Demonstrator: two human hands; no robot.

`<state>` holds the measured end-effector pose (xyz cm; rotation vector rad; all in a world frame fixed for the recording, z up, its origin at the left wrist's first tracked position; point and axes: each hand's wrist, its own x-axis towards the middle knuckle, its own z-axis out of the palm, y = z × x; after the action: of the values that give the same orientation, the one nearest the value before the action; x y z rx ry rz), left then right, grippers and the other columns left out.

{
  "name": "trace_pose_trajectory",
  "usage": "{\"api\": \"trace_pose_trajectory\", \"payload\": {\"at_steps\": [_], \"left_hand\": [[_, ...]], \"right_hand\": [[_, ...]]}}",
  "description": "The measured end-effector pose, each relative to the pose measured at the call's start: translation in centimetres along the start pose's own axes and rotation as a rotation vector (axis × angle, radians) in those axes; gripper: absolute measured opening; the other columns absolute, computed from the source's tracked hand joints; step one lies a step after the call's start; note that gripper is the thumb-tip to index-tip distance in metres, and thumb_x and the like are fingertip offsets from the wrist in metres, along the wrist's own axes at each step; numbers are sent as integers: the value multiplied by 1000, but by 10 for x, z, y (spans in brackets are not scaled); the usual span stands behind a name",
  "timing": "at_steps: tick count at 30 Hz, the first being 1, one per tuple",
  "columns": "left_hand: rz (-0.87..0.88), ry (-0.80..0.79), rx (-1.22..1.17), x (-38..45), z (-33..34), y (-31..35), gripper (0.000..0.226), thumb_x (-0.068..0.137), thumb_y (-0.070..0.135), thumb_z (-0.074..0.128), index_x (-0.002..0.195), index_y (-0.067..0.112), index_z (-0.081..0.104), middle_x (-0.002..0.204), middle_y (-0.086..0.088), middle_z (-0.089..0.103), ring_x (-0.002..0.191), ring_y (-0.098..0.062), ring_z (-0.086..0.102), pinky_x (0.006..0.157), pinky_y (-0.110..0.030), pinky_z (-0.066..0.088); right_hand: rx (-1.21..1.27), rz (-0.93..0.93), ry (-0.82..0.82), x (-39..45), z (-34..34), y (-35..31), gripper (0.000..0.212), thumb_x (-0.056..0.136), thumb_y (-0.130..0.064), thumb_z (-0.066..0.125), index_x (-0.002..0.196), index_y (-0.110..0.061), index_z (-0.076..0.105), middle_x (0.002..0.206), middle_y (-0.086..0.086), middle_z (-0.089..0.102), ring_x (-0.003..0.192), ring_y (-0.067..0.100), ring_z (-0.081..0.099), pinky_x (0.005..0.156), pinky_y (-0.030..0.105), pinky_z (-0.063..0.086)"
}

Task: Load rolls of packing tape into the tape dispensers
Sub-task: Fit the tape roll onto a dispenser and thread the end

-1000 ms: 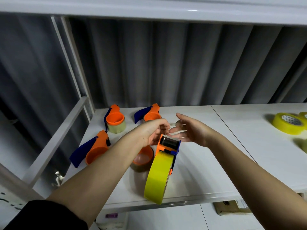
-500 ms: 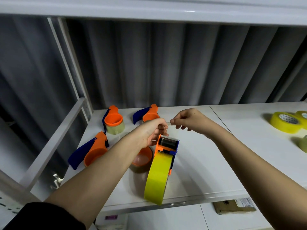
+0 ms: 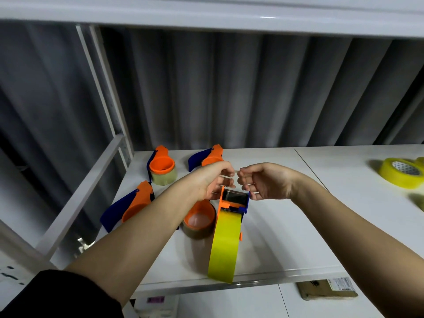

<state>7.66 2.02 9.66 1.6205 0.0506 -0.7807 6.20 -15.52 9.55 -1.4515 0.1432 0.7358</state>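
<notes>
Yellow tape roll [image 3: 226, 245] sits on edge in the orange-and-blue dispenser [image 3: 234, 201], standing upright near the front edge of the bench [image 3: 286, 237], roller end pointing away from me. My left hand [image 3: 212, 180] is curled at the dispenser's head from the left, fingers against the orange side plate; I can't tell whether it's gripping the frame or the tape end. My right hand [image 3: 261, 180] is just right of the head, fingers curled, thumb and forefinger pinching what looks like a thin clear strip between both hands, directly above the roller. Both hands sit above and behind the roll, fingertips nearly touching.

Left part of the bench: loaded dispenser [image 3: 161, 166] near the back edge, another dispenser [image 3: 206, 157] right behind my left hand, a third [image 3: 128, 206] under my left forearm near the left edge, a brownish roll on an orange core [image 3: 199, 222] just left of the yellow roll. Spare yellow roll [image 3: 400, 172] lies flat towards the right edge.
</notes>
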Motion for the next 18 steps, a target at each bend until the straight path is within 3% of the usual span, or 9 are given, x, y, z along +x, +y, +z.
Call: {"api": "trace_pose_trajectory", "payload": {"at_steps": [4, 7, 10, 14, 18], "left_hand": [[-10, -44, -40, 2, -2, 3, 25, 83, 37, 48, 92, 15, 56, 83, -4, 64, 81, -21, 59, 74, -33, 43], [25, -13, 8, 0, -1, 2, 23, 85, 36, 50, 94, 16, 57, 85, -4, 66, 82, -20, 62, 70, -31, 46], [185, 27, 154, -4, 3, 3, 5, 88, 24, 55, 89, 19, 55, 85, -2, 60, 78, -17, 63, 67, -27, 50], [423, 101, 448, -6, 1, 5, 11, 91, 18, 58, 99, 16, 50, 87, 1, 60, 75, -13, 63, 58, -24, 48], [577, 106, 616, -6, -9, 5, 10, 89, 19, 64, 91, 13, 57, 86, 2, 62, 75, -15, 66, 80, -39, 57]], "right_hand": [[98, -25, -62, 6, 4, 5, 20, 90, -22, 44, 72, -19, 53, 69, -5, 58, 62, 8, 55, 64, 24, 43], [130, -32, -91, 10, 4, 11, 14, 86, -23, 47, 74, -19, 53, 73, -4, 57, 71, 10, 53, 70, 27, 42], [118, -24, -110, 12, 4, 12, 11, 83, -26, 49, 79, -17, 54, 76, -2, 55, 75, 12, 51, 74, 29, 42], [136, -15, -107, 13, 4, 10, 13, 83, -26, 48, 81, -16, 56, 72, -4, 54, 66, 9, 48, 71, 27, 39], [140, -18, -107, 10, 7, 10, 15, 82, -25, 46, 79, -16, 58, 68, -5, 54, 61, 8, 48, 70, 26, 38]]}}
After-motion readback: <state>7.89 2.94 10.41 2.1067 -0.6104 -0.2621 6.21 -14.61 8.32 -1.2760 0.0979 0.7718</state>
